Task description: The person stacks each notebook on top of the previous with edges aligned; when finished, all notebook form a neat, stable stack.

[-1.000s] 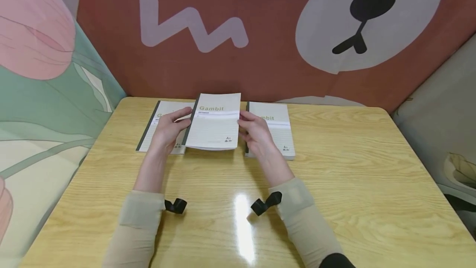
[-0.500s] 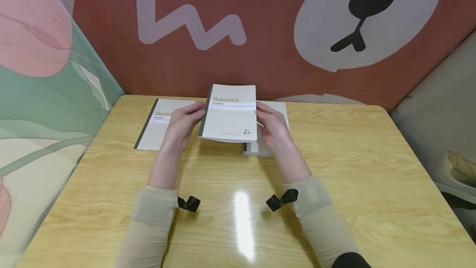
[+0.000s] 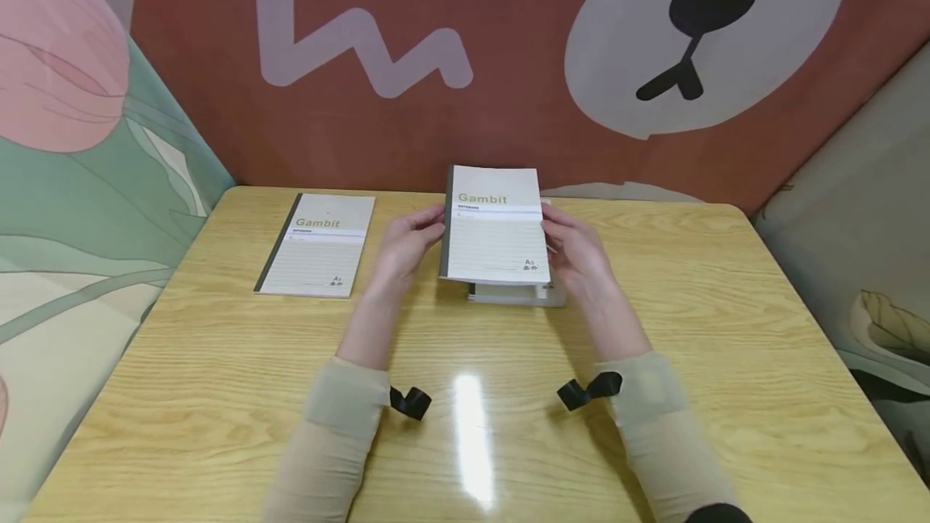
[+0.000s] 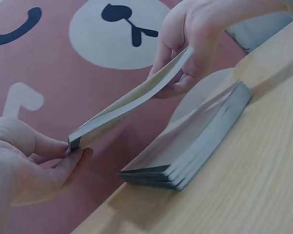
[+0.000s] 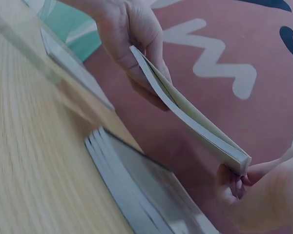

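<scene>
A white Gambit notebook (image 3: 497,240) with a dark spine is held in the air between both hands. My left hand (image 3: 403,248) pinches its spine edge, thumb on one face and fingers on the other, as the left wrist view shows. At the opposite edge, my right hand (image 3: 584,261) grips it the same way. Directly beneath, a stack of similar notebooks (image 4: 210,131) lies on the table, apart from the held one and mostly covered by it in the head view. The held notebook's pages (image 5: 185,117) bow slightly in the right wrist view.
Another Gambit notebook (image 3: 320,261) lies flat at the back left of the wooden table (image 3: 218,394). A reddish-brown wall covering (image 3: 349,135) with cartoon shapes stands right behind the table's far edge. Small black devices (image 3: 410,402) sit on both wrists.
Both hands have carried the notebook rightward, from between the left notebook and the stack to above the stack. The left notebook is now fully uncovered.
</scene>
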`<state>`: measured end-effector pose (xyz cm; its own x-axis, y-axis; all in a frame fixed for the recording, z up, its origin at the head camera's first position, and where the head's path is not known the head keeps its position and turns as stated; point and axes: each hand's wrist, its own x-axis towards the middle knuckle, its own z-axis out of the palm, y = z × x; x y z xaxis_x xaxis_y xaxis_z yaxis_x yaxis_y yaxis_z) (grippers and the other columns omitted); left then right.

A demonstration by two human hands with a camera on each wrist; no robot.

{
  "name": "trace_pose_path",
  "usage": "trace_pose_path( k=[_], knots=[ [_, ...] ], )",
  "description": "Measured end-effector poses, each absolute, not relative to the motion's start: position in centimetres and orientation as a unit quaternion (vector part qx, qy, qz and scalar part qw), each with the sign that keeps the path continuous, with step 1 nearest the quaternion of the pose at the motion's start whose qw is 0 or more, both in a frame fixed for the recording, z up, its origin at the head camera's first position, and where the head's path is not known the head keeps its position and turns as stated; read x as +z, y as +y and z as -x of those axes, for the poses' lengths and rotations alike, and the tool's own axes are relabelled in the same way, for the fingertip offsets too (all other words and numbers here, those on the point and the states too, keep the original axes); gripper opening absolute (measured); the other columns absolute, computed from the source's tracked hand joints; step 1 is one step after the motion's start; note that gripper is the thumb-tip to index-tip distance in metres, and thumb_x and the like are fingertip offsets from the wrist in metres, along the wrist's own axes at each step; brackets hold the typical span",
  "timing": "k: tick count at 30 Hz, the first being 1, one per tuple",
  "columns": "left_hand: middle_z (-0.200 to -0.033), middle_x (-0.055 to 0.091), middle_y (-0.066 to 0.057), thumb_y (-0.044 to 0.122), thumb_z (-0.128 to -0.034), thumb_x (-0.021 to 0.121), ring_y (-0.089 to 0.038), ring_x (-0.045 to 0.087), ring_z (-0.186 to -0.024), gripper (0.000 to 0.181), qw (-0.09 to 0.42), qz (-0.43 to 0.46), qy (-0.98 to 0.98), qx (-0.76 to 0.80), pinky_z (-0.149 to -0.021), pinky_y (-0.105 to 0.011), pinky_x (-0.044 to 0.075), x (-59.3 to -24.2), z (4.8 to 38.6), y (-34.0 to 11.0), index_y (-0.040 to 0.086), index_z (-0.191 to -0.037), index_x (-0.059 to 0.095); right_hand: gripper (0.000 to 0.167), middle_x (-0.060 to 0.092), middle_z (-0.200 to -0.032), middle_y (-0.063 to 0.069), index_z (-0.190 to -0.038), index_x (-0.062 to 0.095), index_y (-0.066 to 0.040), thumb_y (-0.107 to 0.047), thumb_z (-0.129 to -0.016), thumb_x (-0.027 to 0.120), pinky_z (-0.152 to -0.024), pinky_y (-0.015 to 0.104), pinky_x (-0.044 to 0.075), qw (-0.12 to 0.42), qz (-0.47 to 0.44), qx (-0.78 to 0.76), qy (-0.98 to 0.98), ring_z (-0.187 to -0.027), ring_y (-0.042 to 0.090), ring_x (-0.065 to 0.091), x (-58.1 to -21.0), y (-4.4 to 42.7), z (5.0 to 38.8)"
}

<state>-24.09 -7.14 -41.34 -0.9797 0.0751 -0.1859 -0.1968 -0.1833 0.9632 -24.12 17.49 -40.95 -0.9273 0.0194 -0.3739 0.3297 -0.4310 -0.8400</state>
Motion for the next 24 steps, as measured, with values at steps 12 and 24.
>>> trace_pose_path(
  k=[12, 24],
  knots=[
    [-0.161, 0.044, -0.019, 0.002, -0.1051, 0.050, -0.027, 0.049, -0.146, 0.043, 0.112, 0.068, 0.607, 0.784, -0.121, -0.033, 0.044, -42.8, 24.3, -4.2, -0.009, -0.146, 0.049, 0.052, 0.070, -0.100, -0.009, -0.158, 0.037, -0.002, -0.007, -0.108, 0.047, -0.084, 0.017, 0.053, 0.117, -0.147, -0.807, 0.560, -0.095, 0.006, 0.062, -42.2, 21.0, 24.3],
    [-0.142, 0.059, -0.022, 0.011, -0.1069, 0.051, -0.017, 0.060, -0.107, 0.043, 0.137, 0.079, 0.606, 0.779, -0.115, -0.037, 0.050, -43.3, 24.5, -3.7, -0.009, -0.145, 0.051, 0.052, 0.071, -0.095, -0.010, -0.157, 0.035, 0.003, -0.009, -0.108, 0.045, -0.083, 0.016, 0.055, 0.115, -0.139, -0.772, 0.610, -0.091, 0.003, 0.065, -42.3, 21.5, 24.4]
  ],
)
